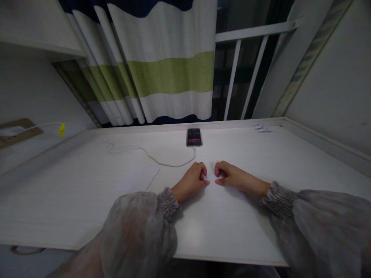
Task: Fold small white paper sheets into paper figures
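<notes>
Both hands rest on the white desk (87,208) near its middle. My left hand (193,179) is curled, fingers pinched at the left end of a small white piece of paper (211,179). My right hand (232,177) is curled too and pinches the paper's right end. The paper lies low on the desk between the fingertips and is hard to tell from the white surface. Both wrists wear gathered grey sleeves.
A white paper sheet (138,177) lies left of my hands. A small dark device (194,137) with a white cable (150,156) stands behind them. Small folded white paper shapes (263,127) sit at the back right. A striped curtain (162,77) and window bars are behind the desk.
</notes>
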{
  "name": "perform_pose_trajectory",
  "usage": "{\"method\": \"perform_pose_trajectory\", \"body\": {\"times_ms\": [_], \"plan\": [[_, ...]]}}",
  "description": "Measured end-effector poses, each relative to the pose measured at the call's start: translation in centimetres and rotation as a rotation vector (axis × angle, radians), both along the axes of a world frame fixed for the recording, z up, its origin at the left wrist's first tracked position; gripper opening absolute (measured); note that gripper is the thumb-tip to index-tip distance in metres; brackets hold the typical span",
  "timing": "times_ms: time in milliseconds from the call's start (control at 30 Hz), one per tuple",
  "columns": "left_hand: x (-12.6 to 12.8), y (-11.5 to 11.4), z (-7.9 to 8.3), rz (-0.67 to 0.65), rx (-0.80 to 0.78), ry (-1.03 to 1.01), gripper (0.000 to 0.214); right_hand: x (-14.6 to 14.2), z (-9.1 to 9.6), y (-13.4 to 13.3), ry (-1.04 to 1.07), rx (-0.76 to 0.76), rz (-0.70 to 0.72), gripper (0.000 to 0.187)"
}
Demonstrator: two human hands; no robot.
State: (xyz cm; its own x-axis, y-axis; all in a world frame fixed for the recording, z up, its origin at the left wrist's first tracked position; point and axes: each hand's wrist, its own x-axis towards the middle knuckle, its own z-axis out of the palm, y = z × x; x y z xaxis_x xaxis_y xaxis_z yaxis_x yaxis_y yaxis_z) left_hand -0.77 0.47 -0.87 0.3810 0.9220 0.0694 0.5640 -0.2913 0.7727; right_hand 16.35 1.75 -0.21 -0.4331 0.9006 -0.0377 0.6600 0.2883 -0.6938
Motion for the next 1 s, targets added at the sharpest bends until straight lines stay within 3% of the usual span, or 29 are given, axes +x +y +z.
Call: {"method": "perform_pose_trajectory", "body": {"times_ms": [300, 600, 667, 800, 1000], "plan": [[-0.2, 0.0, 0.2, 0.02, 0.003, 0.002, 0.022, 1.1, 0.0, 0.5, 0.072, -0.117, 0.025, 0.015], [0.1, -0.1, 0.4, 0.06, -0.061, 0.009, 0.023, 1.3, 1.4, -0.1, 0.145, -0.266, 0.098, 0.01], [0.1, 0.0, 0.4, 0.058, -0.057, 0.014, 0.023, 0.7, 1.1, -0.4, 0.122, -0.218, 0.046, 0.013], [0.0, 0.0, 0.2, 0.052, -0.042, 0.01, 0.022, -0.3, 0.1, -0.5, 0.026, 0.021, -0.035, 0.017], [0.0, 0.0, 0.0, 0.053, -0.035, -0.001, 0.022, -0.3, -0.3, 0.0, 0.074, -0.006, 0.011, 0.015]]}}
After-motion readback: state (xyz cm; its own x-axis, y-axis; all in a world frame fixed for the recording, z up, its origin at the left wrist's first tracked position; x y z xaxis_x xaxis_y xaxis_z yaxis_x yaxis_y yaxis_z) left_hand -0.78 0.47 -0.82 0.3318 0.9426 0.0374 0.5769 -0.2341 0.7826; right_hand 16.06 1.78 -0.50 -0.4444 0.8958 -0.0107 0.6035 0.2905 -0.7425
